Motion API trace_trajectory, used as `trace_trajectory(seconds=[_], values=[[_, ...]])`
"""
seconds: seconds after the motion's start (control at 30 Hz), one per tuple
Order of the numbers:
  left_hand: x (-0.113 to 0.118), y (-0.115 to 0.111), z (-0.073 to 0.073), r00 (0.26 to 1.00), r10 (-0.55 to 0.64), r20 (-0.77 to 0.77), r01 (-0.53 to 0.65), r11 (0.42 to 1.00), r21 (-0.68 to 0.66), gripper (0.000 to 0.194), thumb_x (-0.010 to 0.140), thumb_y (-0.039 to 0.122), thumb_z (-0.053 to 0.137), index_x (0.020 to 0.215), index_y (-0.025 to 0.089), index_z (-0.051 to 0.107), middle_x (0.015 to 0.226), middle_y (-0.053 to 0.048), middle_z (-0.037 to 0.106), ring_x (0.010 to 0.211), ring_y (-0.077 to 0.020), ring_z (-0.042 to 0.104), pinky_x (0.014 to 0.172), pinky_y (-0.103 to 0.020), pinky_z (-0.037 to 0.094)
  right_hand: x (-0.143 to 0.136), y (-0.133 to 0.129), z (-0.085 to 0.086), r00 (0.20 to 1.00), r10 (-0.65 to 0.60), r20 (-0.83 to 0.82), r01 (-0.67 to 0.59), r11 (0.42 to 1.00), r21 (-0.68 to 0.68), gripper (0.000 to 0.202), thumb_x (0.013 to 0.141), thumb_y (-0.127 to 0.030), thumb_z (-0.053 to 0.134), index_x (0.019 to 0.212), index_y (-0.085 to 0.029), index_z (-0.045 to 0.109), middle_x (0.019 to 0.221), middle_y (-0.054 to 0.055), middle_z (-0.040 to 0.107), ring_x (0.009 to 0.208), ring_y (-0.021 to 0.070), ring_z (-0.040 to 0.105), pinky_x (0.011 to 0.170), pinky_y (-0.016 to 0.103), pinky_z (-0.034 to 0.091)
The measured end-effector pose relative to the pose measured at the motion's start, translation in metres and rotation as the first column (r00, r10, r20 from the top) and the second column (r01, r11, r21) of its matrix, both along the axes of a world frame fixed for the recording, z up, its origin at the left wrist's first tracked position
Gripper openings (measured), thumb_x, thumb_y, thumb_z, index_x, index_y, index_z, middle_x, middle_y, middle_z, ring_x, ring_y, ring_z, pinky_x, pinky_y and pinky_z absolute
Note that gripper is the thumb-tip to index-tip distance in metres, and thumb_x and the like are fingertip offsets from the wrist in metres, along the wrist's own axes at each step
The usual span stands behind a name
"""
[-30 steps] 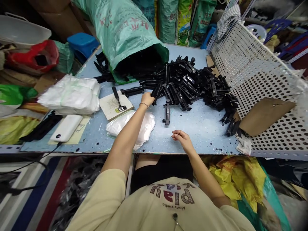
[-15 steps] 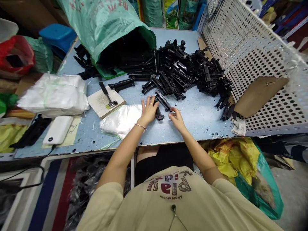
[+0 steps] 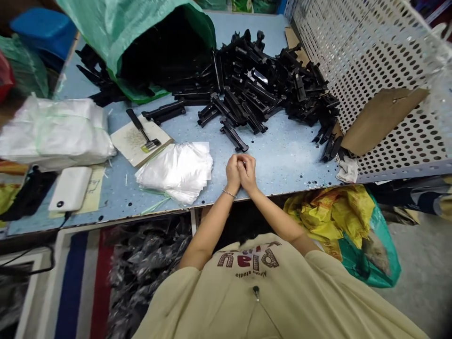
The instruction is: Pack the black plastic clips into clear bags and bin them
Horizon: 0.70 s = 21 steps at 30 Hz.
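Grip: left hand (image 3: 232, 172) and right hand (image 3: 247, 170) meet, curled; cannot tell whether they hold anything.
Nearest: slender, angular black part (image 3: 233, 135).
Lettering: "play", "studio" on beige cloth shirt (image 3: 275, 294).

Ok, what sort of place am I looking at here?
Most likely a small workshop, judging by the heap of black parts, the open green sack beside it, and what looks like a hammer on a pale board.

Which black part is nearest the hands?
The black part lying aslant just beyond the joined left hand and right hand: its near end is almost at them; the other parts sit farther back or toward the perforated panel.
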<state>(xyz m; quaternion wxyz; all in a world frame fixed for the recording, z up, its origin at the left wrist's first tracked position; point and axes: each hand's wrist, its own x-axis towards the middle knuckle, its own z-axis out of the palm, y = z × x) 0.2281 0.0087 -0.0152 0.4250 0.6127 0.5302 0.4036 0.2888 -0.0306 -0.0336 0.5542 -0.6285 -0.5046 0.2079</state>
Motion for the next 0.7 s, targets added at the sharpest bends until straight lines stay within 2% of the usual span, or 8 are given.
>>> trace_trajectory(seconds=[0.13, 0.2, 0.23, 0.33, 0.4, 0.5, 0.6, 0.7], values=[[-0.014, -0.004, -0.019, 0.999, -0.028, -0.033, 0.033, 0.985, 0.17, 0.01, 0.098, 0.02, 0.054, 0.09, 0.024, 0.059, 0.087, -0.004, 0.069, 0.084, -0.02, 0.065, 0.081, -0.034, 0.055, -0.001, 0.001, -0.011, 0.999, 0.001, -0.054, 0.002, 0.999, 0.05, 0.063, 0.102, -0.078, 0.036, 0.118, -0.026, 0.067, 0.129, 0.013, 0.063, 0.129, 0.0269, 0.06, 0.119, 0.049, 0.047], [-0.03, -0.033, -0.028, 0.985, -0.136, -0.109, 0.165, 0.932, 0.323, 0.014, 0.1, 0.023, 0.05, 0.103, 0.022, 0.064, 0.094, -0.008, 0.072, 0.091, -0.0222, 0.069, 0.086, -0.037, 0.057, 0.008, -0.011, -0.005, 0.988, 0.016, -0.155, -0.005, 0.998, 0.07, 0.056, 0.104, -0.072, 0.036, 0.119, -0.026, 0.065, 0.125, 0.011, 0.064, 0.119, 0.0251, 0.065, 0.109, 0.046, 0.054], [-0.039, -0.053, -0.033, 0.953, -0.241, -0.186, 0.297, 0.871, 0.391, 0.02, 0.1, 0.023, 0.05, 0.111, 0.02, 0.066, 0.097, -0.01, 0.074, 0.097, -0.0239, 0.07, 0.089, -0.04, 0.058, 0.014, -0.02, 0.0, 0.978, -0.007, -0.208, 0.02, 0.998, 0.062, 0.053, 0.106, -0.068, 0.034, 0.121, -0.027, 0.063, 0.123, 0.011, 0.065, 0.112, 0.0239, 0.067, 0.101, 0.044, 0.058], [-0.061, -0.119, -0.049, 0.678, -0.532, -0.507, 0.726, 0.595, 0.346, 0.046, 0.097, 0.017, 0.052, 0.141, 0.014, 0.063, 0.128, -0.019, 0.075, 0.129, -0.0298, 0.068, 0.109, -0.048, 0.054, 0.037, -0.062, 0.013, 0.948, -0.183, -0.261, 0.179, 0.983, -0.038, 0.049, 0.108, -0.062, 0.029, 0.126, -0.027, 0.059, 0.12, 0.011, 0.064, 0.092, 0.0209, 0.068, 0.085, 0.04, 0.06], [-0.069, -0.148, -0.059, 0.497, -0.576, -0.649, 0.834, 0.523, 0.175, 0.056, 0.098, 0.013, 0.048, 0.154, 0.013, 0.055, 0.152, -0.022, 0.063, 0.151, -0.0308, 0.053, 0.124, -0.051, 0.043, 0.051, -0.094, 0.017, 0.929, -0.298, -0.218, 0.281, 0.954, -0.106, 0.049, 0.107, -0.061, 0.029, 0.126, -0.027, 0.057, 0.116, 0.011, 0.064, 0.086, 0.0206, 0.067, 0.085, 0.041, 0.059], [-0.068, -0.163, -0.07, 0.396, -0.576, -0.715, 0.833, 0.553, 0.016, 0.063, 0.1, 0.01, 0.04, 0.162, 0.009, 0.044, 0.166, -0.023, 0.044, 0.16, -0.0295, 0.038, 0.132, -0.052, 0.031, 0.061, -0.131, 0.016, 0.917, -0.351, -0.189, 0.324, 0.933, -0.16, 0.046, 0.104, -0.062, 0.034, 0.12, -0.026, 0.058, 0.11, 0.01, 0.065, 0.079, 0.0198, 0.064, 0.084, 0.041, 0.058], [-0.064, -0.165, -0.073, 0.427, -0.562, -0.708, 0.8, 0.6, 0.006, 0.064, 0.099, 0.007, 0.035, 0.163, 0.008, 0.042, 0.168, -0.023, 0.04, 0.163, -0.0296, 0.031, 0.134, -0.058, 0.025, 0.061, -0.15, 0.014, 0.926, -0.32, -0.2, 0.283, 0.94, -0.192, 0.042, 0.101, -0.064, 0.043, 0.108, -0.026, 0.059, 0.101, 0.007, 0.067, 0.072, 0.0174, 0.062, 0.078, 0.037, 0.057], [-0.066, -0.169, -0.074, 0.473, -0.544, -0.693, 0.775, 0.631, 0.034, 0.061, 0.1, 0.006, 0.035, 0.159, 0.01, 0.049, 0.164, -0.024, 0.048, 0.163, -0.031, 0.032, 0.133, -0.063, 0.024, 0.062, -0.157, 0.014, 0.937, -0.293, -0.191, 0.251, 0.944, -0.215, 0.041, 0.099, -0.064, 0.046, 0.102, -0.025, 0.059, 0.096, 0.005, 0.068, 0.07, 0.0162, 0.061, 0.075, 0.035, 0.056]])
